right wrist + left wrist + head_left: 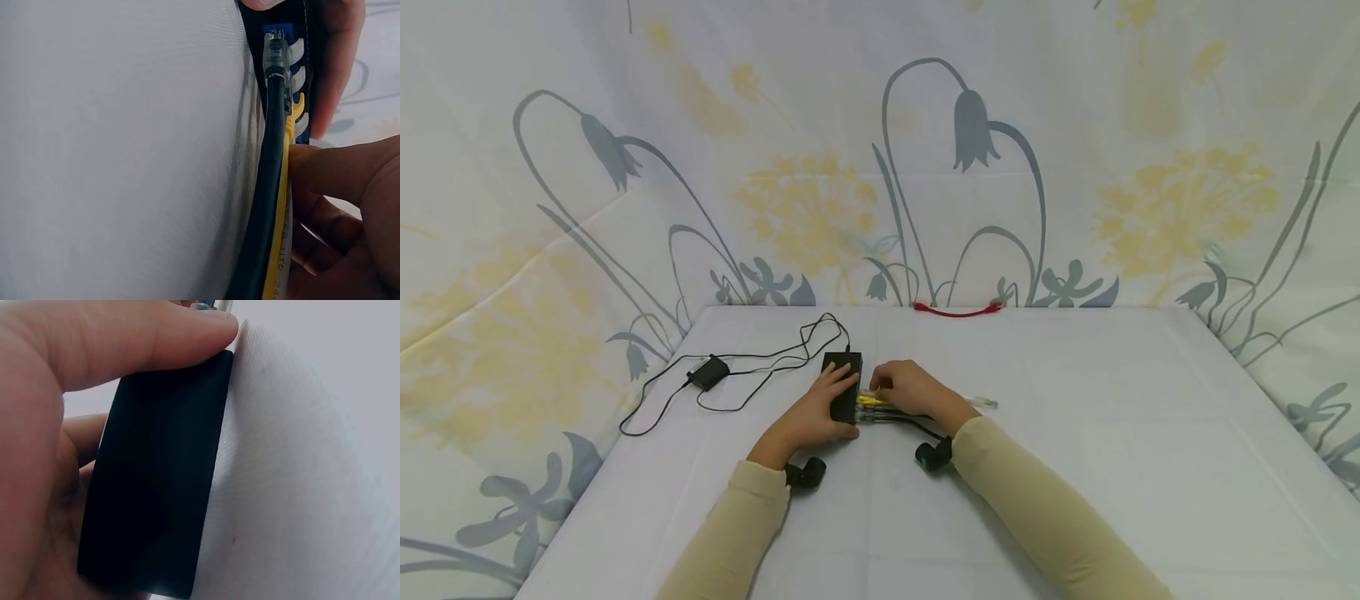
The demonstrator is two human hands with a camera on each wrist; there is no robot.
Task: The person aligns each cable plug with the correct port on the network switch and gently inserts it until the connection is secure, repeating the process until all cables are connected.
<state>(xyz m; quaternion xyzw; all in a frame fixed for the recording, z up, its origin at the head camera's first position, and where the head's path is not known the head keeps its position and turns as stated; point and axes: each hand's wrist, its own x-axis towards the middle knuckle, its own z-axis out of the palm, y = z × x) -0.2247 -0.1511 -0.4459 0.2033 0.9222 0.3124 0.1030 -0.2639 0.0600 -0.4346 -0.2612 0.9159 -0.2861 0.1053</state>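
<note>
A black network switch (847, 406) lies on the table, its row of ports facing right. My left hand (815, 410) holds it, thumb along the near end and fingers spread over the top. Several network cables run out of the ports: a thick black cable (267, 169) with a clear plug, a yellow cable (280, 212), and a pale cable (285, 244) with printing. Close beside the ports, my right hand (913, 387) pinches the pale cable between thumb and fingers. Its grip point is partly hidden behind the yellow cable in the right wrist view.
A black power adapter (708, 372) lies to the left, its thin cord (790, 348) looping to the switch's far end. A short red cable (957, 314) lies at the table's back edge. One pale cable's loose plug (985, 402) shows beyond the right wrist. Patterned cloth (820, 108) hangs behind.
</note>
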